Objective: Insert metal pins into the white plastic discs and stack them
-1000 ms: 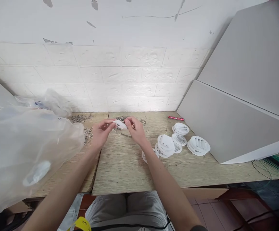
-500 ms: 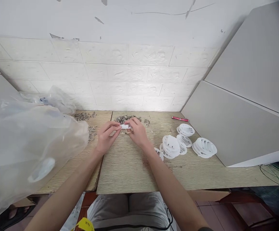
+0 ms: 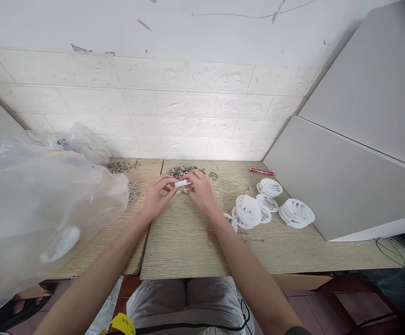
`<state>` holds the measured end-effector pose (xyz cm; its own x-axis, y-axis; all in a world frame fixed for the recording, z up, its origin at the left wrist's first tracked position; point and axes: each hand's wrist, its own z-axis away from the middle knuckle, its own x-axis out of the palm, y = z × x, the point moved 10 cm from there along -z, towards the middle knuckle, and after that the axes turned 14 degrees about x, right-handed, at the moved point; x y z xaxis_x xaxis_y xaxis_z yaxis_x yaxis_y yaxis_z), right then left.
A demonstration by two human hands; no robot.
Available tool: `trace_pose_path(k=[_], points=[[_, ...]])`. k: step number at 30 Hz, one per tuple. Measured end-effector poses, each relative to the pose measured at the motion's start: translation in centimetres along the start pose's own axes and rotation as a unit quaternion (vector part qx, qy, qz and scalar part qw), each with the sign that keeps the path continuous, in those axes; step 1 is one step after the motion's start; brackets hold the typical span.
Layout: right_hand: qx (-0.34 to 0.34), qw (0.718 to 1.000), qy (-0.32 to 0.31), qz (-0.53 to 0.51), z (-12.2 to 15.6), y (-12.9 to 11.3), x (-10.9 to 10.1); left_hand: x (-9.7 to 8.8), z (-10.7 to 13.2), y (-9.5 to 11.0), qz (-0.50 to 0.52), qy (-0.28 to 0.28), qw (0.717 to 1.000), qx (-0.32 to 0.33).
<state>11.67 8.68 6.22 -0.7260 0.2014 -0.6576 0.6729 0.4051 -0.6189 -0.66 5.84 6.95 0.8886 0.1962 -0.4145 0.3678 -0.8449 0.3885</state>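
Note:
Both my hands meet over the middle of the wooden table [image 3: 188, 246]. My left hand [image 3: 156, 197] and my right hand [image 3: 199, 190] pinch a small round white plastic part [image 3: 182, 183] between their fingertips, seen edge-on. Just behind the hands lies a heap of small metal pieces [image 3: 181, 171]. To the right of my right forearm sit several white round plastic holders [image 3: 248, 210], some stacked.
A large clear plastic bag [image 3: 42, 209] with white parts fills the left side. More metal pieces [image 3: 120, 167] lie at the back left. A red pen [image 3: 261, 171] rests near the wall. A grey slanted panel [image 3: 338, 181] bounds the right. White brick wall behind.
The white part has turned from face-on to edge-on between my fingers, and both hands have closed in on it. The view has shifted slightly.

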Motion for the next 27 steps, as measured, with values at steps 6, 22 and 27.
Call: trace_pose_path(k=[6,22,27], points=[[0.033,0.999,0.008,-0.022,-0.1,0.6,-0.2,0.1,0.7,-2.3,0.085,0.029,0.989,-0.118],[-0.035,0.997,0.04,0.053,0.6,-1.3,0.4,1.2,3.8,-6.2,0.311,0.15,0.854,-0.39],[-0.026,0.997,0.023,0.066,0.5,-1.5,0.2,1.3,4.0,-6.6,0.307,0.134,0.865,-0.375]])
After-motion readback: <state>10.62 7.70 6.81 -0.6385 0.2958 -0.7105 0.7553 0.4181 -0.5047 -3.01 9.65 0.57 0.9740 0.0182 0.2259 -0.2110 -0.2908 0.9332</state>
